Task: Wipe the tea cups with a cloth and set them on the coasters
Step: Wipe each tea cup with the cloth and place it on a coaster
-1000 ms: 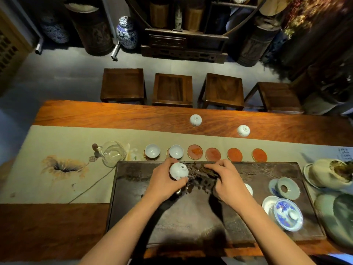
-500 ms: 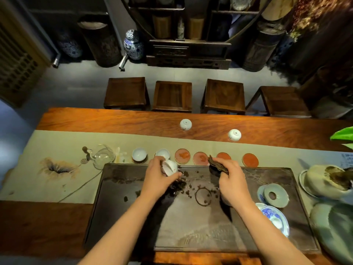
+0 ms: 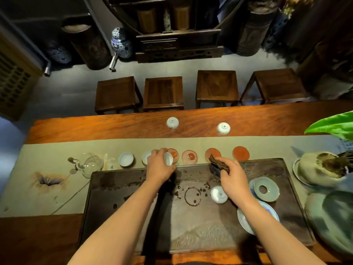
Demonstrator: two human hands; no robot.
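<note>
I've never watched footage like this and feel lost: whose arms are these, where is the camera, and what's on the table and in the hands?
There is no machine here. A camera worn on a person's head looks down at their own two bare arms. The left hand holds a white tea cup in its grip, just beside an orange coaster. The right hand holds a dark cloth. Below lies a dark tea tray; another cup sits upside down on it. Two cups already stand on coasters at the left. Three more coasters wait bare, and two more upturned cups sit farther back on the wood.
</note>
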